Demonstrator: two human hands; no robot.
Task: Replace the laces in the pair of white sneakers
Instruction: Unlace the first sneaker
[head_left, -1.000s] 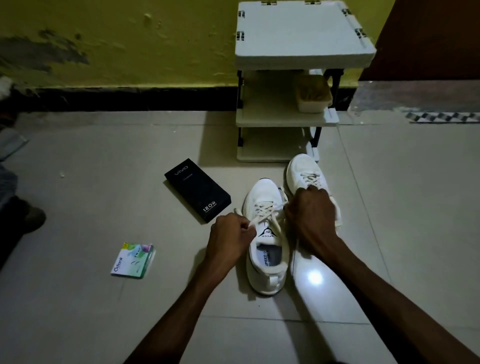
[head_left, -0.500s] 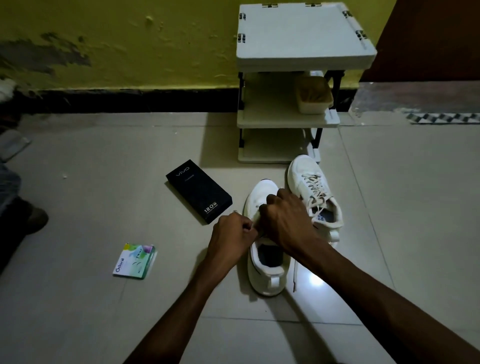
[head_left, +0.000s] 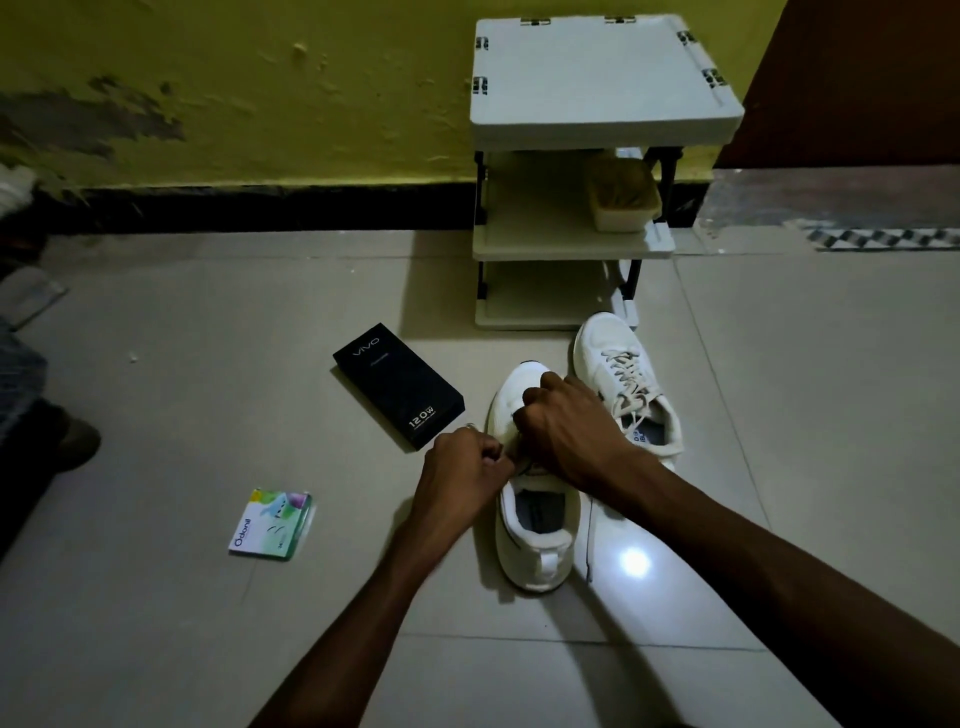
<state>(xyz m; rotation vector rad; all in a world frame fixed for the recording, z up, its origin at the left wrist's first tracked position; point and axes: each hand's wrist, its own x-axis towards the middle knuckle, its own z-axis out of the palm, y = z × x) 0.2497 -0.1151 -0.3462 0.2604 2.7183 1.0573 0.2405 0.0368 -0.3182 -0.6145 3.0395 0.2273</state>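
Laces (head_left: 513, 448) lie pinched in curled fingers (head_left: 491, 460) — left hand (head_left: 460, 470) and right hand (head_left: 569, 431) atop sneaker (head_left: 537, 545).

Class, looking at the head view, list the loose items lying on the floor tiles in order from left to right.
Odonil packet → black Vivo box → nearer white sneaker → farther white sneaker. The shelf rack is left out, since it spans both sneakers.

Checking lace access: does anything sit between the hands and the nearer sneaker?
Nothing visible: the left hand and right hand both grip the lace on the nearer sneaker. The black box lies apart, leftward.
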